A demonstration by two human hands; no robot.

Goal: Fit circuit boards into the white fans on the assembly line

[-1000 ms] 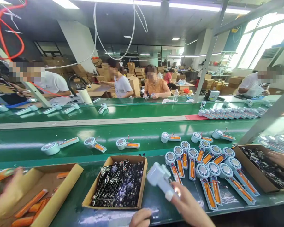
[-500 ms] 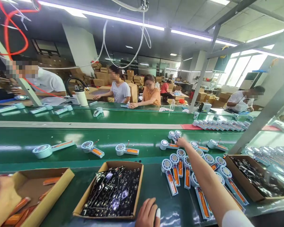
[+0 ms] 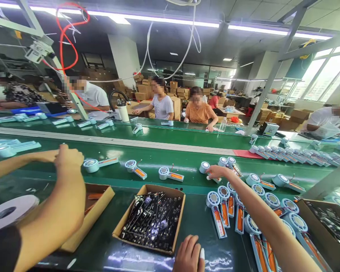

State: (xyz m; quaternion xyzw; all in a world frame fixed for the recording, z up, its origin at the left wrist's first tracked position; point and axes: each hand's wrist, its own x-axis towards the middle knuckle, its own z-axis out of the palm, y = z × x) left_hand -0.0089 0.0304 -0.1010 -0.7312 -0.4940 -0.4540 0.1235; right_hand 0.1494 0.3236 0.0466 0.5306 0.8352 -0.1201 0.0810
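A rightward-slanting fan handle (image 3: 218, 181) is being partly covered by the right hand (image 3: 217, 172); the bent-fingered left hand (image 3: 188, 254) is lying farther off; neither grip can be told.

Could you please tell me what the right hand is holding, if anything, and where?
The right hand is at a light-blue unit's handle, near its round head; grip cannot be told.

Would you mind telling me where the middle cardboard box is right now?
In the head view, the box sits left of centre on the green bench, beyond and left of the left hand, with blue units to its right.
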